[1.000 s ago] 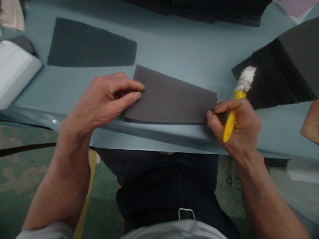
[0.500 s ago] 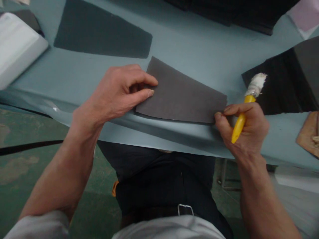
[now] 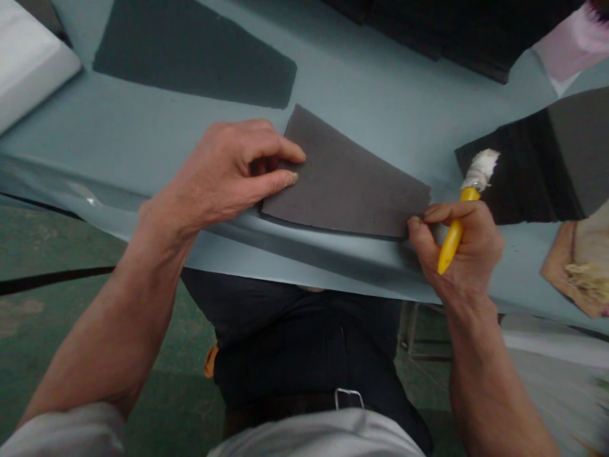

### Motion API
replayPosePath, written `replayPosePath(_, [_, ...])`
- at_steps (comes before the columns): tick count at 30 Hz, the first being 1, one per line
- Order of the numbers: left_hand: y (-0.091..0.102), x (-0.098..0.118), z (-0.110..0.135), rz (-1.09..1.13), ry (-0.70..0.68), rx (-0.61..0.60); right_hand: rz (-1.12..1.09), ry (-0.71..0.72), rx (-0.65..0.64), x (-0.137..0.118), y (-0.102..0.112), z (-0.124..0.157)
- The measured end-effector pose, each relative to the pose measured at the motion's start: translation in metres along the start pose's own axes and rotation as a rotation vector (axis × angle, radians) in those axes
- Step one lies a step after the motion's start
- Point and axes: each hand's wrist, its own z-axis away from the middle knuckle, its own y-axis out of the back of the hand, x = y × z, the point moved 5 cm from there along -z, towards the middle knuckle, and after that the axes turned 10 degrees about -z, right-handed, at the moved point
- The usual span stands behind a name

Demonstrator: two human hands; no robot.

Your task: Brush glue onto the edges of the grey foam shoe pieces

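A grey-brown tapered sheet (image 3: 352, 181) lies flat near the front edge of the table; its material I cannot make out. My left hand (image 3: 242, 168) is closed on its left end, thumb and forefinger on the top face. At the narrow right end, the thumb and forefinger of my right hand (image 3: 464, 244) pinch the corner. That same hand also grips a brush (image 3: 454, 238) with a yellow handle, its whitish, caked bristles pointing up and away. Beyond the sheet lies a dark green-grey panel (image 3: 195, 54) of similar tapered shape.
Light blue covering spreads over the table (image 3: 371, 114). Dark pieces (image 3: 442, 32) are stacked at the back. On the right are overlapping dark sheets (image 3: 528, 165), a pink item (image 3: 571, 47) and a brown board (image 3: 561, 260) with pale crusted matter. A white block (image 3: 33, 63) stands at left.
The view has shifted slightly, bringing more of the right side into sight. Both hands keep the same hold on the sheet, and the brush stays in my right hand.
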Motion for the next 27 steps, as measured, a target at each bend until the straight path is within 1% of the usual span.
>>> replayPosePath(5, [0.0011,0.0002,-0.0002,-0.01,-0.008,0.005,0.03,-0.004,-0.025,-0.0006,-0.0007,0.001])
replayPosePath(10, [-0.0001,-0.001,-0.0003,-0.022,0.015,-0.043,0.078,-0.014,-0.012,-0.0005,-0.0005,0.0014])
replayPosePath(15, [0.0007,-0.0003,0.0,-0.092,-0.107,0.012,0.086,-0.049,-0.022,0.001,-0.0012,0.0028])
replayPosePath(18, [0.001,-0.0001,0.0001,-0.093,-0.145,0.022,0.073,-0.058,-0.027,0.0022,-0.002,0.0037])
replayPosePath(21, [0.002,0.0009,0.0002,-0.096,-0.144,0.025,0.054,-0.051,-0.033,0.0019,-0.0024,0.0033])
replayPosePath(27, [0.0025,0.0009,-0.0021,-0.117,-0.089,0.0,0.01,-0.022,-0.054,-0.0004,-0.0039,0.0004])
